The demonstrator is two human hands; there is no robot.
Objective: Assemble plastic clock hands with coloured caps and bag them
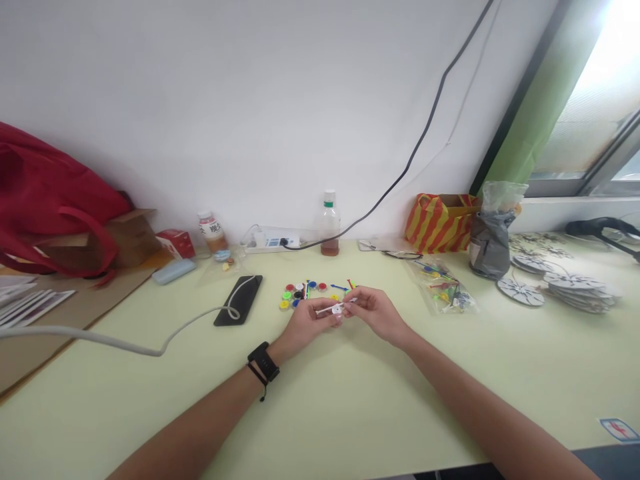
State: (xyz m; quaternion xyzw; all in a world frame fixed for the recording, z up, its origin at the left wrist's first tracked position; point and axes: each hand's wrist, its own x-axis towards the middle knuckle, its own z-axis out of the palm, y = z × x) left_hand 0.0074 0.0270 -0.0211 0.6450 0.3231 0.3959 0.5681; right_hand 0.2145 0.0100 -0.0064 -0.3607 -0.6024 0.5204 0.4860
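Two hands, left (306, 325) and right (376, 311), pinch a thin white plastic stick with disc (336, 308) beside a clear plastic bag (443, 287) holding coloured sticks.

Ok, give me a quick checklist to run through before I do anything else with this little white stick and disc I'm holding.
1. Both hands on the piece: left hand and right hand pinch the white stick from either end. Ok.
2. White disc sits on the stick: looks so, too small to be sure. Cannot tell.
3. Spare colored discs lie just beyond the hands. Ok.
4. Phone and its white cable lie apart from the left hand. Ok.
5. Bag of spare parts lies to the right on the table. Ok.
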